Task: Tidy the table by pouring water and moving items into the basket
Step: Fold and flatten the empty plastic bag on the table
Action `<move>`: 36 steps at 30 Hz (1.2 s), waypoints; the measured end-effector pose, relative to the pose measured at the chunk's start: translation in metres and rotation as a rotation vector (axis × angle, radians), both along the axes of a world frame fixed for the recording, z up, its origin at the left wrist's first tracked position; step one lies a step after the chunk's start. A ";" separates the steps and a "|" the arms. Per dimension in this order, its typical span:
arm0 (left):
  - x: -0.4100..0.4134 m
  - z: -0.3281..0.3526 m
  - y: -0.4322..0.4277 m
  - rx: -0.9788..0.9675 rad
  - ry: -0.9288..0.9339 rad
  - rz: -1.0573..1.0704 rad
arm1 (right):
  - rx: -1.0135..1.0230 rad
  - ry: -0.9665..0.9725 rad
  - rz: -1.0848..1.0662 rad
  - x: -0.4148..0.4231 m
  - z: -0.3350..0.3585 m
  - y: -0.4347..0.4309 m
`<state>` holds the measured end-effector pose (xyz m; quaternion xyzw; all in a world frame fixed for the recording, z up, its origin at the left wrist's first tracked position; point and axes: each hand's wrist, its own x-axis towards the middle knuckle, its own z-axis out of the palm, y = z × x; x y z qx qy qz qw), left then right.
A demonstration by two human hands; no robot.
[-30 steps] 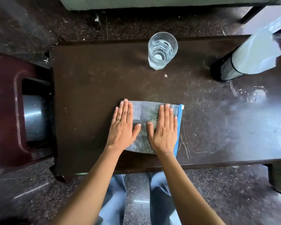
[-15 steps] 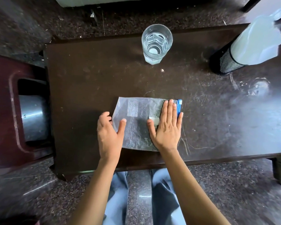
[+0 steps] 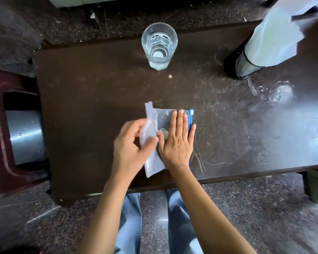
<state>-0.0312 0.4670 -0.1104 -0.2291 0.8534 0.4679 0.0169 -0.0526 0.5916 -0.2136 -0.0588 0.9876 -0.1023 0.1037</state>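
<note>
A clear zip bag [image 3: 152, 162] with a blue seal strip lies near the front edge of the dark brown table [image 3: 99, 85]. My left hand [image 3: 130, 149] grips the bag's left side and has lifted it up and over toward the right. My right hand [image 3: 178, 140] lies flat with straight fingers on the bag's right half, pressing it to the table. A glass [image 3: 159, 45] with water in it stands at the table's far edge, apart from both hands. A black mesh basket [image 3: 243, 64] with a pale plastic bag [image 3: 272, 37] in it stands at the far right.
A dark red stool or bin with a metal insert [image 3: 24, 136] stands left of the table. A small crumb [image 3: 170, 76] lies in front of the glass. Water marks [image 3: 279, 94] show on the right part of the table. My knees are under the front edge.
My left hand came off the flat bag, took hold of its left edge and folded it rightward. My right hand stayed pressed on the right half.
</note>
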 end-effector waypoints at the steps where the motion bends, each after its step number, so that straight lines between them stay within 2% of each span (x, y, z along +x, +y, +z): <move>1: -0.002 -0.002 0.009 -0.004 0.030 -0.057 | 0.006 -0.005 0.009 0.000 -0.001 0.000; 4: -0.010 -0.008 0.035 0.060 -0.012 -0.201 | 0.022 -0.063 0.071 0.001 -0.006 0.008; 6: -0.013 -0.010 0.046 0.070 -0.077 -0.279 | -0.099 -0.078 0.095 -0.003 -0.004 0.015; 8: -0.014 -0.012 0.052 0.046 -0.099 -0.327 | -0.427 -0.120 -0.012 -0.008 0.008 0.023; 10: -0.017 -0.014 0.058 -0.004 -0.122 -0.359 | -0.737 -0.118 -0.214 -0.008 0.025 0.035; 12: -0.019 -0.016 0.066 -0.045 -0.179 -0.400 | -0.977 -0.177 -0.453 -0.006 0.044 0.045; 14: -0.018 -0.021 0.075 -0.042 -0.267 -0.443 | -1.152 -0.304 -0.601 -0.007 0.056 0.050; 16: -0.014 -0.031 0.083 -0.079 -0.292 -0.498 | -1.069 -0.345 -0.602 -0.013 0.061 0.054; 18: -0.005 -0.045 0.089 -0.197 -0.231 -0.499 | -0.939 -0.347 -0.572 -0.021 0.061 0.056; 21: 0.005 -0.056 0.097 -0.397 -0.169 -0.464 | -0.883 -0.369 -0.596 -0.030 0.057 0.052; 26: 0.025 -0.059 0.100 -0.633 -0.261 -0.453 | -0.726 -0.319 -0.639 -0.037 0.043 0.047; 30: 0.049 -0.070 0.094 -0.659 -0.372 -0.449 | -0.729 -0.259 -0.652 -0.033 0.039 0.043; 36: 0.057 -0.072 0.076 -0.534 -0.332 -0.539 | -0.680 -0.167 -0.609 -0.026 0.041 0.035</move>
